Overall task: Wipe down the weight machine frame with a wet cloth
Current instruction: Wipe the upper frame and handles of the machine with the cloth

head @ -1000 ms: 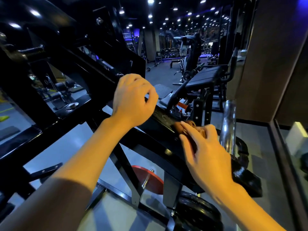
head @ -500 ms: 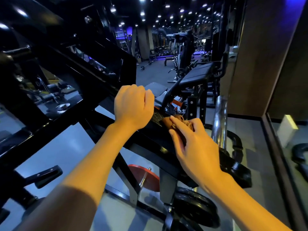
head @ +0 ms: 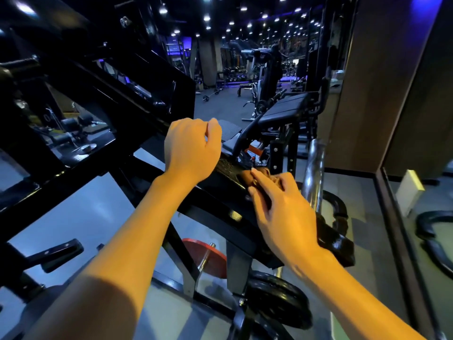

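The right hand point(head: 282, 207) presses a brown cloth point(head: 257, 176) on the black frame beam point(head: 220, 192), the fingers nearly straight over the cloth. The beam's long axis runs from near the person's right side up and away to the left. The left hand point(head: 191, 150) hovers over it farther along, loosely curled, holding nothing.
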`<control>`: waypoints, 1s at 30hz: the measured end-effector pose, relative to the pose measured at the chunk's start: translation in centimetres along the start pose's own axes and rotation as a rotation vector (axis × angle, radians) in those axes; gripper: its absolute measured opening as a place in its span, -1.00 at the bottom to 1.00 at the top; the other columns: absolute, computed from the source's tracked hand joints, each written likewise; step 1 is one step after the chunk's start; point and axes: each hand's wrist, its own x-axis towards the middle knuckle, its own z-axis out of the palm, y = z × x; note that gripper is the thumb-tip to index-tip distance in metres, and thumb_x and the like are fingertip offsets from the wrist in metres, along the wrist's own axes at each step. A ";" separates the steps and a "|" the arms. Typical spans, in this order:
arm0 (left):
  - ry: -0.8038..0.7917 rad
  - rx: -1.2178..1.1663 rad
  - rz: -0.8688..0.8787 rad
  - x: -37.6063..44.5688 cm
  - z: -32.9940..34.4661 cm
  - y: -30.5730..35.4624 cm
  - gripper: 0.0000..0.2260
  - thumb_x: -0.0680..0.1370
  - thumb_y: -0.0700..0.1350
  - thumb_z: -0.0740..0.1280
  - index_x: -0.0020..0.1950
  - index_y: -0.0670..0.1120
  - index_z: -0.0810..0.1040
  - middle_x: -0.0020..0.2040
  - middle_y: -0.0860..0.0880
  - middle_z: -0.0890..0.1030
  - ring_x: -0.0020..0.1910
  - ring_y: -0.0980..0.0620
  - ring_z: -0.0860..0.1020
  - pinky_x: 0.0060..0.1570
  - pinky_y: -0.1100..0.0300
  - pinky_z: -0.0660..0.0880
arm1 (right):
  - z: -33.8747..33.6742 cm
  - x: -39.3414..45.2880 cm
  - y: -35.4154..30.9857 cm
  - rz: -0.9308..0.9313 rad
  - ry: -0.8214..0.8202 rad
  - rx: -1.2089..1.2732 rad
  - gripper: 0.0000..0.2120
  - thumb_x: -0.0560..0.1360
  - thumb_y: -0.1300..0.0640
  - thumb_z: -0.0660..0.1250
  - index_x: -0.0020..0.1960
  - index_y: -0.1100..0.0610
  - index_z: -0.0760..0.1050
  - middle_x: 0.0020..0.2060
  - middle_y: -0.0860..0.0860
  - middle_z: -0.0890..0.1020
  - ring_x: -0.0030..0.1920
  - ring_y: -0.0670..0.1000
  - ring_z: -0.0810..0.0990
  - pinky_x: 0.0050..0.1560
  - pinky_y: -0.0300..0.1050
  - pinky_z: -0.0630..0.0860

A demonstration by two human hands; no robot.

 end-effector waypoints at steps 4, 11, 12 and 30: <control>0.043 -0.099 0.024 -1.9 -0.4 1.1 -0.60 0.69 -0.04 0.22 -0.31 -0.16 0.52 -0.31 -0.11 0.53 -0.17 -0.05 0.50 0.05 0.27 0.42 | -1.7 -1.1 2.4 -0.048 -0.121 0.124 -0.51 0.65 -0.20 0.24 0.56 -0.20 0.34 0.25 -0.19 0.45 0.05 -0.16 0.53 -0.08 -0.28 0.58; 0.138 -0.221 -0.135 -7.1 -0.1 4.7 -0.79 0.65 -0.09 0.32 -0.11 -0.10 0.68 -0.12 0.03 0.65 0.04 0.07 0.51 0.09 0.26 0.41 | -5.2 -6.1 7.9 0.046 -0.150 0.034 -0.57 0.62 -0.11 0.30 0.49 -0.22 0.43 0.19 -0.28 0.51 -0.08 -0.27 0.49 -0.27 -0.43 0.46; 0.150 -0.251 -0.186 -7.9 -0.1 5.4 -0.83 0.65 -0.08 0.33 -0.05 -0.03 0.70 -0.09 0.11 0.65 0.06 0.11 0.51 0.07 0.27 0.44 | -5.4 -5.8 8.2 0.091 -0.155 0.129 -0.61 0.63 -0.08 0.31 0.45 -0.22 0.47 0.15 -0.29 0.55 -0.05 -0.31 0.52 -0.17 -0.47 0.47; -0.209 -0.856 -0.738 -14.1 3.0 18.2 -0.83 0.62 -0.06 0.42 -0.02 -0.14 0.72 -0.09 -0.05 0.74 -0.04 -0.03 0.70 0.06 -0.01 0.63 | -10.1 -3.3 8.6 0.569 -0.319 1.150 -0.69 0.70 -0.07 0.17 0.36 -0.02 0.53 0.10 -0.03 0.74 0.12 0.00 0.72 0.17 0.04 0.56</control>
